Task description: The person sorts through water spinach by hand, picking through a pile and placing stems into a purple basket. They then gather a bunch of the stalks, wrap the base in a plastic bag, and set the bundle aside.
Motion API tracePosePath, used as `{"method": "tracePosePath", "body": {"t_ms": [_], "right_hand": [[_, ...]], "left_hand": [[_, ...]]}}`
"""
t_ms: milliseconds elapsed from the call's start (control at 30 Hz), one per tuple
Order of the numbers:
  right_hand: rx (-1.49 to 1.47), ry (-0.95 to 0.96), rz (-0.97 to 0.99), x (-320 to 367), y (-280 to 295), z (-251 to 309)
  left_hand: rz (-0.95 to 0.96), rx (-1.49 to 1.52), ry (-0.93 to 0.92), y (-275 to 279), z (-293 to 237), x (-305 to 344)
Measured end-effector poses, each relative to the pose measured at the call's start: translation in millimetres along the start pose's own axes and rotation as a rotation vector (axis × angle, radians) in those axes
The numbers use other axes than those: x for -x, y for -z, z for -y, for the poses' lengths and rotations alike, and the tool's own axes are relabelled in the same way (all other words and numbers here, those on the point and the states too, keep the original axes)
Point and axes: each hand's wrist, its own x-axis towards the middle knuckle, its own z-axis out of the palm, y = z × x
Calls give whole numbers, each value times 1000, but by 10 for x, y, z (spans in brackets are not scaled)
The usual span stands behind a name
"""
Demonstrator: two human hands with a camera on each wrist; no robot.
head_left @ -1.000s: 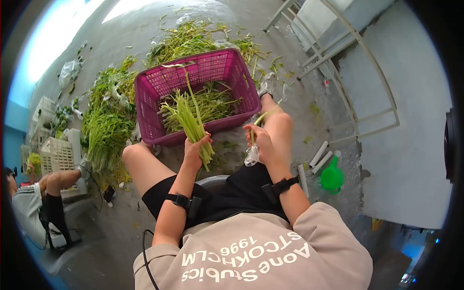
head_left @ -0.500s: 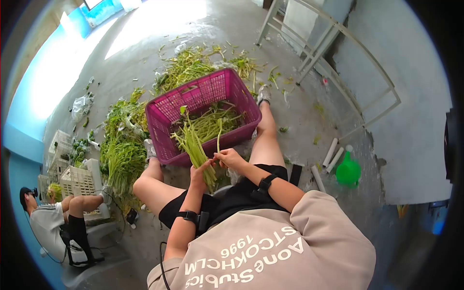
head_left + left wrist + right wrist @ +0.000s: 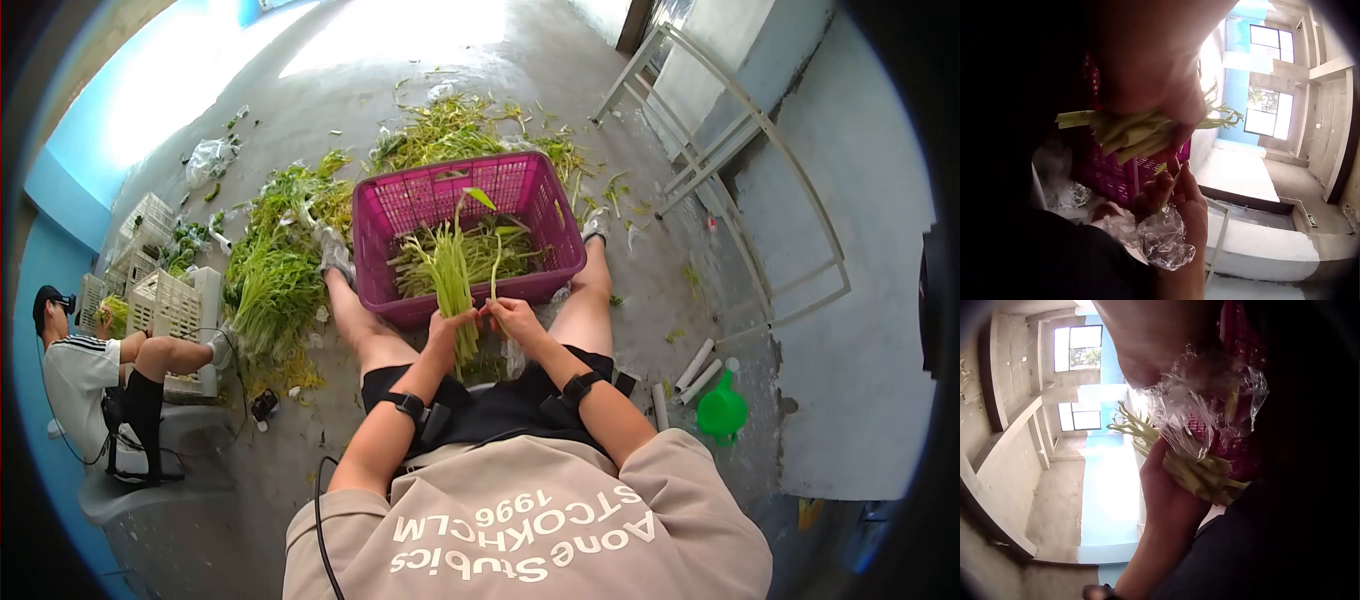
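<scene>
My left hand (image 3: 447, 332) grips an upright bunch of green leaf-stripped stalks (image 3: 452, 275) over the near rim of a purple plastic crate (image 3: 385, 205). Close beside it, the right hand (image 3: 520, 322) pinches a single thin stalk (image 3: 496, 265), fingertips right at the left hand's. Crumpled clear plastic (image 3: 1166, 237) hangs below the right fingers in the left wrist view and partly covers the bunch in the right wrist view. The cut stalk ends (image 3: 1138, 140) stick out past the left palm. More loose stalks (image 3: 415, 262) lie inside the crate.
Heaps of leafy greens (image 3: 270, 310) and trimmings (image 3: 450, 128) lie left of and behind the crate. Another person (image 3: 90, 370) sits at far left by white crates (image 3: 165, 300). A metal frame (image 3: 740, 200), white tubes (image 3: 695, 365) and a green bottle (image 3: 722, 410) are at right.
The right hand, apart from the left a second ago with its stalk, has moved left to meet the left hand. The bunch stays in the left hand. The head view has shifted.
</scene>
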Motion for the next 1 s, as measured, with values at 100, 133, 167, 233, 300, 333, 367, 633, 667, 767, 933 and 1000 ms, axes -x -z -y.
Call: {"method": "tracePosePath", "body": {"t_ms": [100, 133, 167, 233, 300, 333, 367, 633, 667, 767, 933, 1000], "right_hand": [[5, 32, 1, 41, 53, -57], [-16, 90, 9, 8, 79, -112], [-31, 158, 19, -31, 113, -115], [-22, 100, 13, 122, 98, 144], [-52, 24, 43, 142, 151, 162], [-67, 75, 66, 101, 188, 110], [-69, 65, 67, 99, 194, 109], [-30, 138, 254, 14, 116, -15], [45, 77, 276, 35, 118, -20], [116, 25, 293, 70, 125, -61], [212, -26, 239, 40, 226, -133], [224, -23, 217, 16, 273, -160]], "left_hand": [[50, 74, -8, -12, -52, -8], [73, 47, -12, -34, -81, -7], [99, 21, -26, -65, -117, -34], [149, 34, -46, -107, -117, -84], [136, 28, -84, -132, -56, -102], [134, 32, -78, -122, -28, -109], [103, 10, -69, -111, -25, -95], [87, 97, -12, -127, -144, -45], [86, 93, -12, -144, -160, -26], [44, 3, -29, -182, -141, 12], [-150, 109, -212, 129, -183, -155], [-221, 212, -277, 247, -204, -176]]}}
